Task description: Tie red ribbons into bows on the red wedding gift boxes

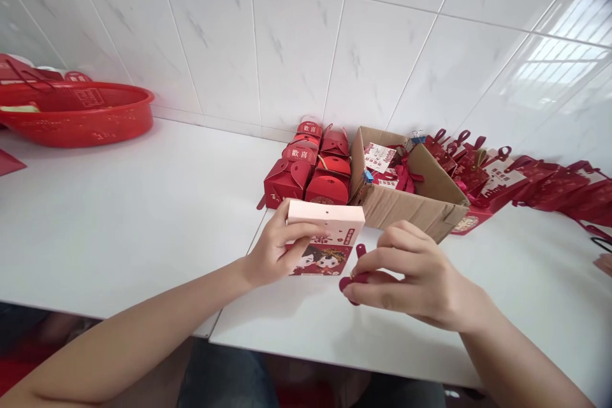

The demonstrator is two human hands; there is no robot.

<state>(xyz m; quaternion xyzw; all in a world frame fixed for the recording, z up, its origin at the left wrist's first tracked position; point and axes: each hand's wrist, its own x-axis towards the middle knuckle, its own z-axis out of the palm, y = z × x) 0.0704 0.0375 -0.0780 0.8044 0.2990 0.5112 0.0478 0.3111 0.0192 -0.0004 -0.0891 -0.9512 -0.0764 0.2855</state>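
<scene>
My left hand point(272, 248) grips a small gift box point(329, 229) with a pale pink top and a red front printed with two cartoon figures. It holds the box just above the white table point(143, 204). My right hand point(411, 274) is closed to the right of the box, its fingers pinching a small dark red handle piece point(351, 277) at the box's lower right corner. Both hands are near the table's front edge.
Several finished red gift boxes point(310, 169) stand behind the held box by the tiled wall. Beside them lies an open cardboard carton point(406, 197) with cards and red ribbons. Flat red boxes point(526, 182) lie at the right. A red basket point(71, 111) sits at far left.
</scene>
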